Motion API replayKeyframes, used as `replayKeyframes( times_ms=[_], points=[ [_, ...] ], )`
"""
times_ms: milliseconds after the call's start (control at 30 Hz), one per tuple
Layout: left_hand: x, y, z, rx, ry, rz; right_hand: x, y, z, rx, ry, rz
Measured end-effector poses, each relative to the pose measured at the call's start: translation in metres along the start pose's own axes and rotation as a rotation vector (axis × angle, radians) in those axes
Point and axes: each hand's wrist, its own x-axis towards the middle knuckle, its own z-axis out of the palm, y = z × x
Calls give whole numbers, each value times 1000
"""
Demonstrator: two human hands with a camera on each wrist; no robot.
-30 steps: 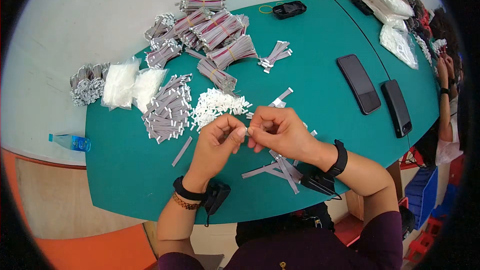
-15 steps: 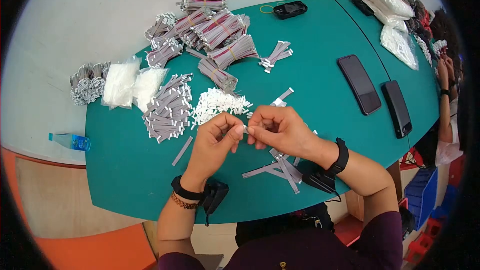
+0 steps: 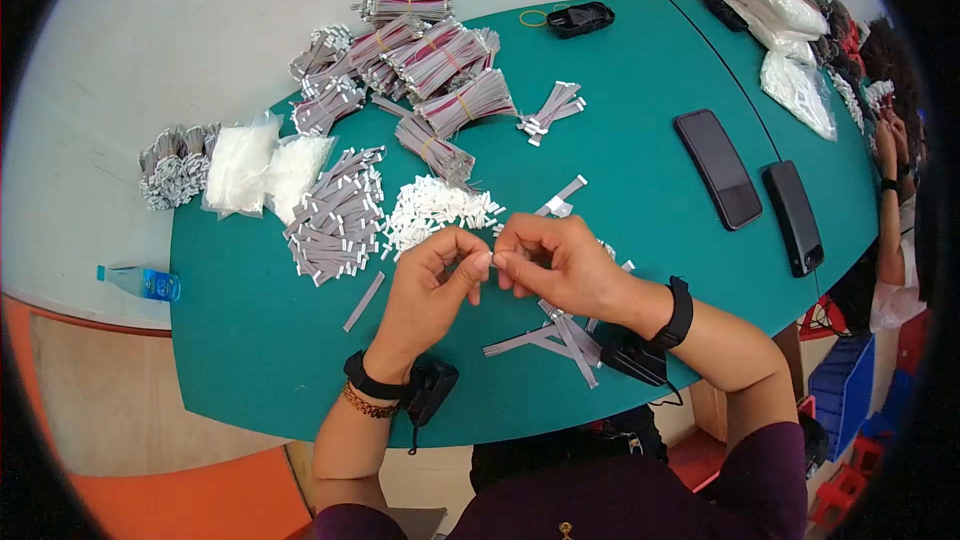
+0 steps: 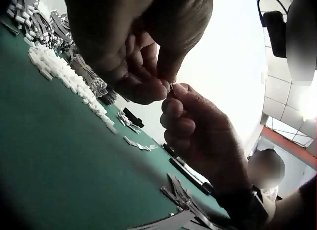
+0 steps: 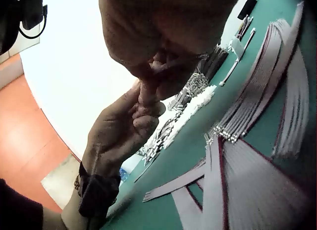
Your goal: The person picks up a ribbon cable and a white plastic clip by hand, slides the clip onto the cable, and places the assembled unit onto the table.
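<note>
In front of me both hands meet, fingertip to fingertip, above the green table. My left hand (image 3: 432,280) pinches a small white connector (image 3: 491,258) between thumb and forefinger. From the other side, the thumb and forefinger of my right hand (image 3: 570,262) pinch it too, and the fingers hide most of it. Just beyond the hands lies a heap of white connectors (image 3: 430,212). Left of that, a pile of short grey ribbon cables (image 3: 338,215) with white ends spreads out. Several loose ribbon cables (image 5: 257,175) lie below my right hand.
Banded cable bundles (image 3: 465,103) are stacked at the back, with clear bags of white parts (image 3: 240,168) to their left. A phone (image 3: 718,168) and a black case (image 3: 793,217) lie on the right. A bottle (image 3: 140,284) is at the left edge. Another person's arm (image 3: 890,210) shows far right.
Both hands stay in nearly the same place, fingertips together. The fingertips shift slightly around the small white connector. The things on the table have not moved.
</note>
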Motion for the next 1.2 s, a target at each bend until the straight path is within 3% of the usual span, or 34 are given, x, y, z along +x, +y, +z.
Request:
replayKeyframes(
  times_ms=[233,300,400,467,633,767,900,1033,1200],
  points=[
    [2,4,-3,4,-55,-27,2,-3,-2,-100,-1,-25],
    [1,2,-6,-31,13,4,3,2,-1,-83,-12,-66],
    [2,4,-18,-117,142,33,3,-9,-11,-118,-53,133],
    [4,7,-26,-130,210,51,8,-9,-18,30,-14,157],
    [5,3,-24,13,89,10,13,-4,-27,280,134,59],
    [2,-4,-5,114,-69,-53,10,-1,-26,323,131,-13],
    [0,2,-2,212,-85,9,7,-6,-17,281,49,3],
    [3,4,-11,-107,24,6,3,-5,-12,174,-46,43],
    [1,5,-4,-183,12,-37,2,2,-2,180,-92,35]
  ],
)
